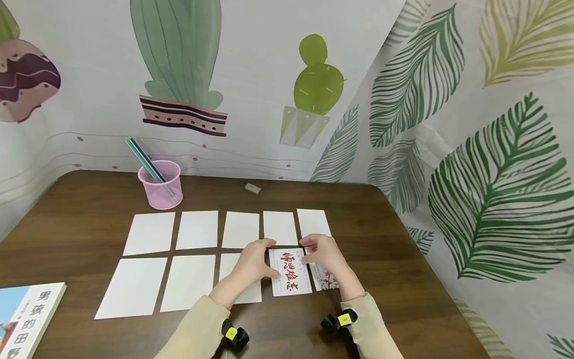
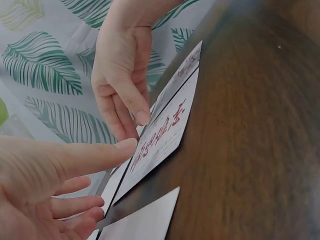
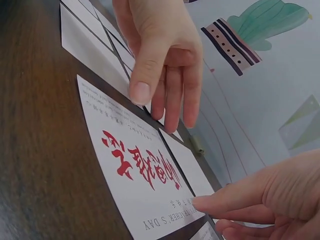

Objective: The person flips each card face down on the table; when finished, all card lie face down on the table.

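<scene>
A white card with red brushed characters (image 1: pixel 290 286) lies flat on the table between both hands. My left hand (image 1: pixel 248 262) is at its left side, thumb by the card's edge and fingers loosely spread above the sheets. On the other side, my right hand (image 1: pixel 326 253) has its thumb at the card's right edge, over a card with pink blossoms (image 1: pixel 326 280) that it partly covers. In the right wrist view the red-lettered card (image 3: pixel 115 185) shows "TEACHER'S DAY" near the right thumb. Neither hand grips anything; whether the left thumb touches the card I cannot tell.
Several blank white cards (image 1: pixel 188 281) form two rows on the brown table (image 1: pixel 287 329). Behind them stand a pink mesh cup (image 1: pixel 154 199) with pencils (image 1: pixel 145 160) and a small eraser (image 1: pixel 252 189). A book (image 1: pixel 33 319) lies at the left front; patterned cloth (image 1: pixel 260 89) hangs behind.
</scene>
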Available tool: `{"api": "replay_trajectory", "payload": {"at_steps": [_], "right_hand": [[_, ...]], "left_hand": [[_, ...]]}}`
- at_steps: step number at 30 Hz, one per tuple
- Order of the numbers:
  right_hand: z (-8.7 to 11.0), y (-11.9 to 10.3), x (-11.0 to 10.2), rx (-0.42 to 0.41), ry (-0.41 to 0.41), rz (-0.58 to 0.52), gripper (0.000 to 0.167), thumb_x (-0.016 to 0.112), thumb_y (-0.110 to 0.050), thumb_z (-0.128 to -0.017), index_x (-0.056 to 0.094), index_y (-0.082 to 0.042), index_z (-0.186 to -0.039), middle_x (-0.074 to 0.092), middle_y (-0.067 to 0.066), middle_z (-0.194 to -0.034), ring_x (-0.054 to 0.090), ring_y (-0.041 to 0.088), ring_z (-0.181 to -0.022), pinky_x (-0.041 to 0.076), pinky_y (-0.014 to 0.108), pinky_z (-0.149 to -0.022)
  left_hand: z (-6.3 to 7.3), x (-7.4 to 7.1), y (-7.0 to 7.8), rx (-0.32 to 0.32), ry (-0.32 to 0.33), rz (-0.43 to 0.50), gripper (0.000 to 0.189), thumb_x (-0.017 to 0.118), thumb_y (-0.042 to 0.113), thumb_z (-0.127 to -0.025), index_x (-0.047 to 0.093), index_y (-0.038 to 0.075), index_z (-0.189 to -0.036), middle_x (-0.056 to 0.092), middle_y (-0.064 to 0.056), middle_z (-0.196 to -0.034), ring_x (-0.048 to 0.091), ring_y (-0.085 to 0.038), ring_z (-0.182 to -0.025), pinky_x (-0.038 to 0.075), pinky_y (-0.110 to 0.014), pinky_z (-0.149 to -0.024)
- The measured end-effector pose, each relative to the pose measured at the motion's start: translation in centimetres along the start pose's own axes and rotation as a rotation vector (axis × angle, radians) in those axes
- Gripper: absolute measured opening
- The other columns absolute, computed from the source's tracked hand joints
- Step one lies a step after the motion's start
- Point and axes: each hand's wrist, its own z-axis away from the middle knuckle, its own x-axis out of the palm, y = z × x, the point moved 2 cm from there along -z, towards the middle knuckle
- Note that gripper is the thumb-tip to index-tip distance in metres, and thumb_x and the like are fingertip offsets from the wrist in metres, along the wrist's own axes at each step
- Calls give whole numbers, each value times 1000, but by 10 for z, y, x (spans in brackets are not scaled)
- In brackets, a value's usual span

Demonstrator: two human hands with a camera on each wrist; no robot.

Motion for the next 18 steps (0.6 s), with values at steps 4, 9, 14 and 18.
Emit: {"api": "replay_trajectory", "payload": {"at_steps": [4,9,14,18], "right_hand": [[0,0,1,12,-13,18,37,83,-1,-71,72,-6,-106,72,7,-102,62,19,-88,54,39,-83],[0,0,2,11,-25,44,36,84,-2,-71,73,-7,-105,72,6,-99,61,18,-85,54,38,-81],[-1,1,2,-29,-26,56,32,83,0,-71,74,-6,-100,71,5,-92,60,16,-81,54,35,-77],[-1,2,1,-21,-29,35,31,83,0,-71,72,-5,-99,70,4,-87,60,15,-78,52,33,-73]], "left_hand": [[1,0,-2,6,-12,-13,77,94,14,-59,59,-3,-126,62,-20,-128,55,-39,-121,44,-51,-104],[1,0,-2,-2,-26,-40,82,96,14,-55,59,-2,-126,61,-21,-129,54,-40,-119,45,-50,-103],[1,1,-2,-4,-16,-71,81,97,13,-52,61,-2,-123,63,-20,-127,55,-38,-112,47,-48,-99],[1,3,-2,-2,-16,-78,81,97,12,-51,62,-2,-123,63,-19,-126,56,-37,-112,47,-47,-99]]}}
